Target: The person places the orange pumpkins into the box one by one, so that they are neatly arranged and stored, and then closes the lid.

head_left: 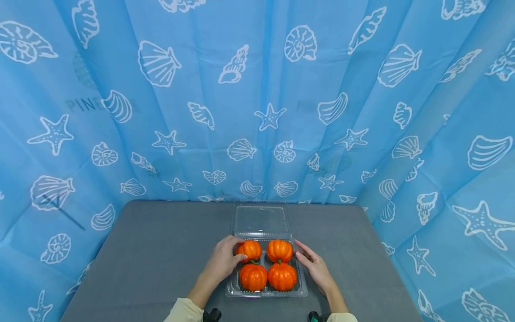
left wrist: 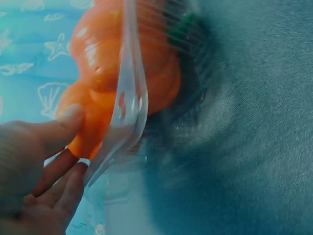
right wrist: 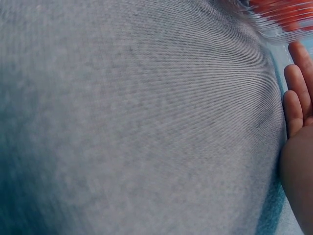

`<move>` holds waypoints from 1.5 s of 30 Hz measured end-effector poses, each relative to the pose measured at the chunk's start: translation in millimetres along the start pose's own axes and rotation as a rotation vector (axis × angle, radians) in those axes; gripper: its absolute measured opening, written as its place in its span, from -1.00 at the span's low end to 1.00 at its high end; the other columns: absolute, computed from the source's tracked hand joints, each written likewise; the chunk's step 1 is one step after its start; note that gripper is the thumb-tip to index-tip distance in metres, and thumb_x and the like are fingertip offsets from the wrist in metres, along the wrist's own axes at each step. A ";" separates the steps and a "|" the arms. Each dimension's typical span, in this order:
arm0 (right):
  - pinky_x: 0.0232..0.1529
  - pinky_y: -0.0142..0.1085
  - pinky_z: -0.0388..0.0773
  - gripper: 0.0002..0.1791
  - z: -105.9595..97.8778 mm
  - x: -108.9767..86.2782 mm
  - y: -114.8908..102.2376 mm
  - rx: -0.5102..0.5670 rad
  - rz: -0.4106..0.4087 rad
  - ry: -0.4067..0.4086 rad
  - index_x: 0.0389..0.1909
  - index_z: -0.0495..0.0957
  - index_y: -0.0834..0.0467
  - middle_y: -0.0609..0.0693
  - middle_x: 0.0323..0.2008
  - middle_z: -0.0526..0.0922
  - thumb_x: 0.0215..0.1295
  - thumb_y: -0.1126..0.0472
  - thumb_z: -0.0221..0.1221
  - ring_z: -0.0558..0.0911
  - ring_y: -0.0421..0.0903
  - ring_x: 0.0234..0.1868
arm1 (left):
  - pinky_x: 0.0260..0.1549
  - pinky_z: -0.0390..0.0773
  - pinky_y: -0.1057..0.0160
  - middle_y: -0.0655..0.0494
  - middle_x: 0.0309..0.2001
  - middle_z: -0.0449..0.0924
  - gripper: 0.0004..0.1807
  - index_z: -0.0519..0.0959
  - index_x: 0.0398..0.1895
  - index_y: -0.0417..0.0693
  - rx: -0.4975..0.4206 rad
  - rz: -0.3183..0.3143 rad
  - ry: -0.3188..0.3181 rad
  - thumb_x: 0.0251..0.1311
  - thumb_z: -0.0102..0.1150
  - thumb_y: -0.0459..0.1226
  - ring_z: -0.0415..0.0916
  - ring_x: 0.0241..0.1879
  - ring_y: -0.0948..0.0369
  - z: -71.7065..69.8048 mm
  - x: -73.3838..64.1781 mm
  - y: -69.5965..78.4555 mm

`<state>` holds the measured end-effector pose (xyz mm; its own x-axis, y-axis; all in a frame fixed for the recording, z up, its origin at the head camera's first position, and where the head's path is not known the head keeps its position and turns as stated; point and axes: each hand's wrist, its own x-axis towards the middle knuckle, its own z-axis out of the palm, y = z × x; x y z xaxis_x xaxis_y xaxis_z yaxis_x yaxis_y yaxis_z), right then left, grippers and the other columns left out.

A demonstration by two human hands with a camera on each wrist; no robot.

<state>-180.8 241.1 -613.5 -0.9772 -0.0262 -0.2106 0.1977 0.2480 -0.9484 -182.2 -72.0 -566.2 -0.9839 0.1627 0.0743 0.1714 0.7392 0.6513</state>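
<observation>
At the left of the grey bench (head_left: 161, 250), the left hand (head_left: 222, 258) reaches over the left edge of the clear tray (head_left: 265, 294). Its thumb and fingers are clamped on the far left pumpkin (head_left: 250, 249), which is in the far left part of this tray. Just nearer is the near left pumpkin (head_left: 253, 277). In the middle, at the far side, the clear lid (head_left: 260, 219) lies open. More to the right, the far right pumpkin (head_left: 279, 250) and the near right pumpkin (head_left: 282, 277) are also inside the tray. At the right end, the right hand (head_left: 315, 268) is beside the right wall; its thumb and fingers are apart and grip nothing, and whether the tips touch the wall I cannot tell.

In my judgement, the far left pumpkin could slip from the fingers, because its skin looks smooth and round. The tray, which seems light, may slide or tilt if the left hand pushes its wall, since the right hand does not grip it. The pumpkins are close, so moving one may push another.

Counted, there are four pumpkins, one tray, one lid and two hands.
</observation>
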 end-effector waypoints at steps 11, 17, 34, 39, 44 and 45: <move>0.25 -0.27 0.56 -0.46 1.2 -1.0 2.9 0.032 0.003 -0.018 0.42 0.45 -0.12 0.01 0.37 0.54 0.46 -0.08 0.18 0.58 -0.28 0.22 | -0.02 0.67 0.01 0.06 0.02 0.65 -0.49 0.67 0.10 0.01 -0.104 0.031 -0.059 0.03 0.57 -0.18 0.60 -0.02 0.07 -11.4 2.7 -5.8; 0.12 -0.51 0.50 -0.46 0.6 0.1 3.4 0.032 -0.003 -0.013 0.41 0.46 -0.11 0.02 0.37 0.55 0.46 -0.06 0.19 0.58 -0.38 0.15 | -0.05 0.71 0.06 0.00 0.01 0.65 -0.52 0.67 0.09 0.00 -0.233 0.025 0.054 0.06 0.54 -0.18 0.63 -0.03 0.03 -17.5 9.8 -16.4; 0.35 -0.02 0.52 -0.44 -0.1 -0.9 3.8 0.032 0.004 0.000 0.42 0.46 -0.08 0.05 0.41 0.50 0.45 -0.09 0.19 0.51 0.00 0.36 | -0.07 0.71 0.07 -0.14 0.21 0.58 -0.41 0.44 0.39 -0.19 -0.524 -0.236 0.047 0.44 0.18 -0.04 0.66 0.00 0.02 -11.9 41.1 -57.4; 0.35 -0.02 0.52 -0.44 0.6 -0.7 2.8 0.038 -0.002 -0.010 0.42 0.45 -0.09 0.06 0.41 0.50 0.45 -0.08 0.19 0.51 0.00 0.36 | -0.03 0.72 0.09 -0.18 0.25 0.55 -0.41 0.42 0.41 -0.20 -0.545 -0.262 0.030 0.47 0.14 -0.05 0.69 -0.03 0.06 -4.9 43.6 -61.1; 0.35 -0.04 0.51 -0.46 0.2 -0.4 1.3 0.039 0.002 -0.007 0.41 0.46 -0.10 0.04 0.41 0.50 0.46 -0.06 0.18 0.50 -0.02 0.36 | -0.13 0.73 0.16 -0.19 0.28 0.51 -0.39 0.41 0.42 -0.19 -0.497 -0.240 -0.005 0.47 0.12 -0.02 0.64 -0.09 0.16 0.7 48.5 -59.6; 0.35 -0.04 0.51 -0.46 0.1 -0.3 1.0 0.037 0.002 -0.003 0.41 0.46 -0.10 0.04 0.42 0.50 0.45 -0.07 0.18 0.50 -0.02 0.35 | -0.15 0.72 0.17 -0.19 0.29 0.51 -0.39 0.40 0.43 -0.19 -0.487 -0.237 -0.010 0.48 0.11 -0.01 0.63 -0.10 0.17 1.7 49.5 -59.3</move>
<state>-180.3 241.2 -614.3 -0.9766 -0.0290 -0.2132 0.2024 0.2119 -0.9561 -240.9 -106.6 -602.4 -0.9917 0.0367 -0.1231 -0.1011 0.3682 0.9242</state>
